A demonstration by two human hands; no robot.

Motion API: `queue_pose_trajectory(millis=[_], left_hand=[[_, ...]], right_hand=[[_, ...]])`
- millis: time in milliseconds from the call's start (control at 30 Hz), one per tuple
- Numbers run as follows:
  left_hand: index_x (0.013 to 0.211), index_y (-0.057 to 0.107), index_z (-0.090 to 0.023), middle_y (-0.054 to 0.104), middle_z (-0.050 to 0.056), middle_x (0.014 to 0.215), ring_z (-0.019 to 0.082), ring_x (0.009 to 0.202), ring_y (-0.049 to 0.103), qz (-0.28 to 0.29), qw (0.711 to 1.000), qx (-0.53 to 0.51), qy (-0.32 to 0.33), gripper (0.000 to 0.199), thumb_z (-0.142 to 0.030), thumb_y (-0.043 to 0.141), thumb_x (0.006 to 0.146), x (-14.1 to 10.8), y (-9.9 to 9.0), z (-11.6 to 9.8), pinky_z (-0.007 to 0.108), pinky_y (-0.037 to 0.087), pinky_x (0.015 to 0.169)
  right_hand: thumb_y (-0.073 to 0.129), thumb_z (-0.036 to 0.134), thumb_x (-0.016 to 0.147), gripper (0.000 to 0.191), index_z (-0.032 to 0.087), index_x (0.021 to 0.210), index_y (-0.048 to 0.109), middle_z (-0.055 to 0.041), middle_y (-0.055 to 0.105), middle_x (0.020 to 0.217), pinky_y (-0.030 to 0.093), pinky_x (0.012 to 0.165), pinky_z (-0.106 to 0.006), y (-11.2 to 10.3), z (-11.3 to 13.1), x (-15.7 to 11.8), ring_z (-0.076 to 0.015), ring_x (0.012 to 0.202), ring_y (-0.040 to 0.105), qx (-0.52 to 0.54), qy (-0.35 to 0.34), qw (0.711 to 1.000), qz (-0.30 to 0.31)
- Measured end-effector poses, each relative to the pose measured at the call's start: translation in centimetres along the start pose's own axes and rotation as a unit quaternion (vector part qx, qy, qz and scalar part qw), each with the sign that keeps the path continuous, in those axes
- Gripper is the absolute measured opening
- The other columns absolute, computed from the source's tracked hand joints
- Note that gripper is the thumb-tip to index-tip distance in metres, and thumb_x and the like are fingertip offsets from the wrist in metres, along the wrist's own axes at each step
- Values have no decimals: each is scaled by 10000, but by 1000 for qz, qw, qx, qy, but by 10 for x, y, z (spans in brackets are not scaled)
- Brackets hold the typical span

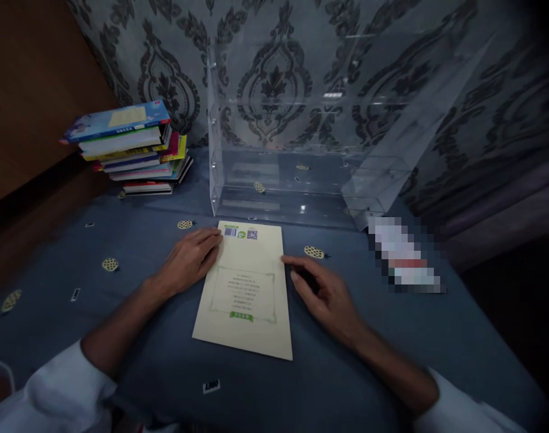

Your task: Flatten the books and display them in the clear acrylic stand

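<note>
A thin cream-coloured book [243, 252] lies flat on the blue cloth, its printed side up. The green-framed text and banner appear upside down, with a barcode and a QR code at the far end. My left hand [190, 260] rests at the book's upper left edge, fingers stretched along it and not wrapped round it. At the right edge, the index fingertip of my right hand [323, 294] touches the book, while the thumb stays apart from that finger. Neither hand grips the book.
A clear acrylic rack [213, 138] with several tiers stands behind the book, against the patterned wall. Several books form an uneven stack [134, 141] at the back left. A pixelated item [404, 258] lies to the right, near the edge of the cloth-covered surface [143, 337].
</note>
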State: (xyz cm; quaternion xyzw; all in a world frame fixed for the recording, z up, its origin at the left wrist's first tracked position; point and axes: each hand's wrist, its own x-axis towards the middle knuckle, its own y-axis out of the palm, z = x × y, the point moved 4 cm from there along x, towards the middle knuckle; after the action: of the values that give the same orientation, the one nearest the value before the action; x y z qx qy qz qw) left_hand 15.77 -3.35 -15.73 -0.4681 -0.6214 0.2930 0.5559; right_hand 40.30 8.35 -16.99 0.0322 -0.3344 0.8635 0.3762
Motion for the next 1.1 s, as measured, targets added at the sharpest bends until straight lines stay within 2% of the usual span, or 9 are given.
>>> queue_pose_trajectory(millis=[133, 200, 367, 500, 667, 733, 933, 1100], left_hand=[[1222, 629, -172, 673, 129, 1278, 271, 1184, 641, -1, 1000, -10, -3, 275, -248, 455, 1023, 0, 1, 0, 449, 564, 982], [1226, 627, -177, 668, 128, 1295, 272, 1196, 640, -3, 1000, -11, -7, 278, -265, 459, 1024, -1, 1, 0, 446, 566, 985], [1285, 619, -184, 656, 131, 1342, 282, 1248, 622, -2, 1000, -19, -4, 331, -310, 463, 1022, -2, 2, 2, 476, 541, 1037], [1360, 591, -161, 610, 148, 1415, 300, 1322, 571, 29, 999, -17, -10, 404, -337, 452, 1024, 0, 5, 3, 512, 497, 1088], [1406, 559, -151, 555, 147, 1478, 312, 1355, 540, 76, 997, 4, 0, 453, -366, 418, 1033, 5, 8, 5, 548, 451, 1121], [1410, 556, -153, 554, 145, 1480, 310, 1346, 548, 80, 997, 16, 9, 459, -375, 410, 1037, 8, 8, 4, 547, 447, 1121], [1342, 608, -134, 608, 159, 1413, 312, 1239, 618, 67, 996, 34, 45, 426, -345, 419, 1024, 21, 9, 0, 501, 523, 1025], [1261, 657, -166, 676, 134, 1314, 268, 1151, 668, 32, 999, -11, 41, 348, -265, 439, 1009, 26, 10, 3, 451, 552, 982]], right_hand=[[516, 313, 977, 282, 199, 1182, 673, -88, 762, 1036, 472, 461, -251, 0, 0, -1, -183, 705, 684, -1, 3, 1000, -1], [515, 321, 976, 288, 199, 1186, 670, -92, 761, 1061, 473, 457, -250, 0, 1, -1, -191, 734, 693, -1, 6, 1000, 2], [508, 318, 964, 289, 208, 1178, 668, -89, 765, 1076, 552, 568, -301, -1, 5, 0, -210, 775, 702, -4, 8, 1000, 7], [502, 311, 965, 298, 214, 1191, 671, -89, 761, 1097, 587, 635, -330, -1, 7, -1, -221, 819, 712, -2, 6, 1000, 17], [505, 283, 973, 301, 218, 1221, 663, -109, 729, 1219, 601, 883, -410, -1, 5, -4, -260, 1097, 702, 4, -32, 999, 25], [505, 277, 973, 297, 214, 1215, 665, -116, 723, 1227, 588, 940, -430, 0, 3, -4, -263, 1143, 689, 5, -46, 999, 25], [522, 248, 958, 278, 225, 1195, 666, -105, 725, 1225, 573, 989, -450, 2, -1, -5, -251, 1157, 687, -3, -55, 998, 11], [512, 251, 964, 280, 237, 1200, 662, -98, 730, 1217, 587, 964, -450, 0, 2, -4, -249, 1130, 698, -1, -49, 999, 18]])
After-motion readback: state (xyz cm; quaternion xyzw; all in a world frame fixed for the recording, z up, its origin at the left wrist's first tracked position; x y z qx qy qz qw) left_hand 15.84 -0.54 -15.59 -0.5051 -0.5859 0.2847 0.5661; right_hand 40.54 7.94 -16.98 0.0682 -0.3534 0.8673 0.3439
